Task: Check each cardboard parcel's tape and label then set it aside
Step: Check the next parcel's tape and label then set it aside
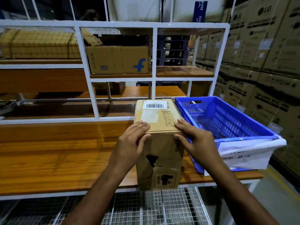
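While the parcel [159, 143] stands just left of the blue crate [227, 120], I steady it with my left hand [132, 143] and right hand [196, 142], fingers over its top edge, keeping its barcode label [155, 105] readable.
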